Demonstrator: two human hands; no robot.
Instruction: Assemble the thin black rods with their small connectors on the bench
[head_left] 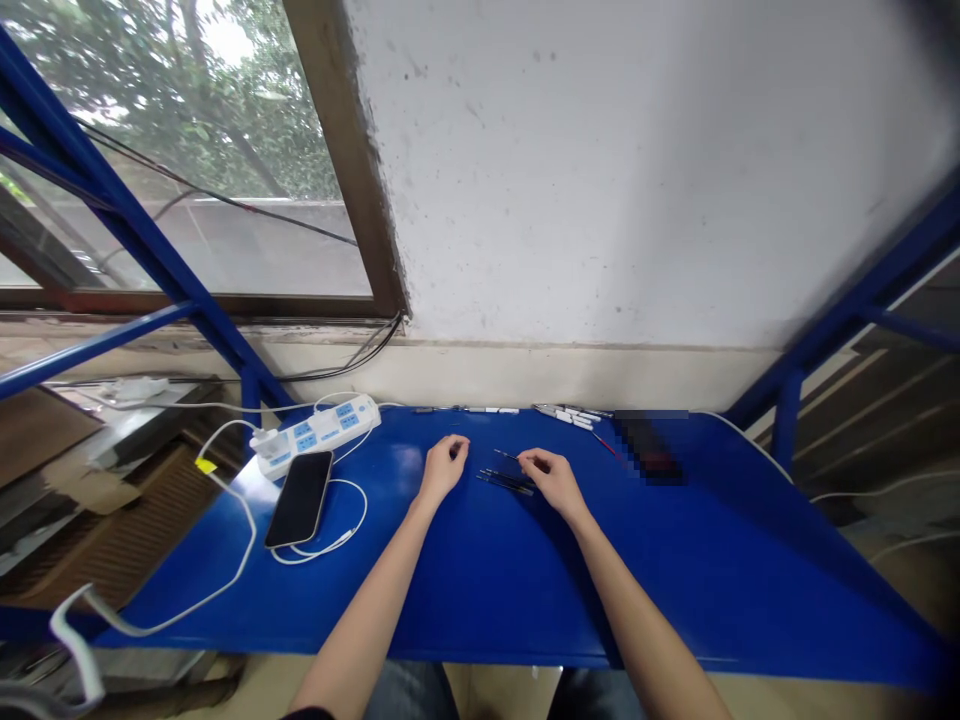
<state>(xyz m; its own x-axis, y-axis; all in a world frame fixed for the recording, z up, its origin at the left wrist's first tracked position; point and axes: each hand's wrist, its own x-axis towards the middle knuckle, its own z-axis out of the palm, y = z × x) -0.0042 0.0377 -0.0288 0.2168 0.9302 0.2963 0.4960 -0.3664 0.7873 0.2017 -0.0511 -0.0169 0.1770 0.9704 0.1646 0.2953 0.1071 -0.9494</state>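
Observation:
My right hand [551,478] is closed in a pinch on a thin dark pen refill [505,455], whose tip points left. Just below it, several similar dark refills [504,481] lie side by side on the blue tabletop [480,590]. To the left of them, my left hand [445,466] hovers over or rests on the table with thumb and forefinger pressed together. Whatever those fingers hold, if anything, is too small to see.
White pen parts [574,414] and more pens [487,410] lie along the wall edge. A pixelated dark object [649,447] is at the right rear. On the left are a phone [300,500], a power strip [322,432] and looping white cables [366,510]. Blue frame posts [784,420] flank the table.

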